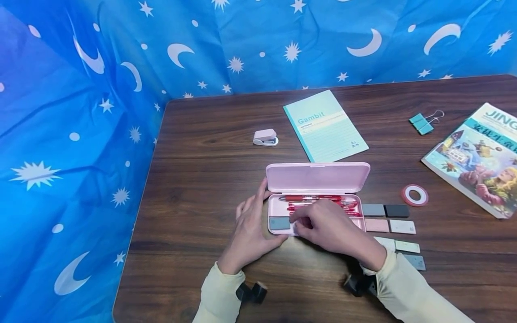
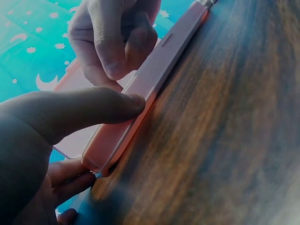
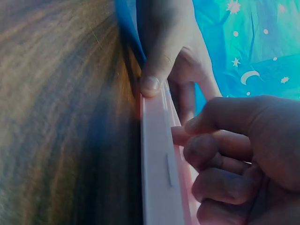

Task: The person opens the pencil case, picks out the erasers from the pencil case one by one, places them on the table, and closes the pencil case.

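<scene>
A pink pencil case (image 1: 319,178) lies with its lid raised, several red pens (image 1: 296,198) in its back part. My left hand (image 1: 249,231) grips the case's left end, thumb along the front wall and other fingers round the far side. In the front compartment, at the left end, sits a grey rectangular block (image 1: 279,223) like an eraser. My right hand (image 1: 329,226) reaches into the case just right of that block, fingers bent. In the right wrist view the front wall (image 3: 161,164) hides its lowest fingertip, so whether it pinches anything is unclear.
Right of the case are several small blocks, among them a black one (image 1: 397,211) and a pink one (image 1: 377,225). Beyond lie a red tape roll (image 1: 406,196), a teal binder clip (image 1: 422,124) and a book (image 1: 468,166). Behind the case are a notebook (image 1: 329,130) and a small stapler (image 1: 265,134).
</scene>
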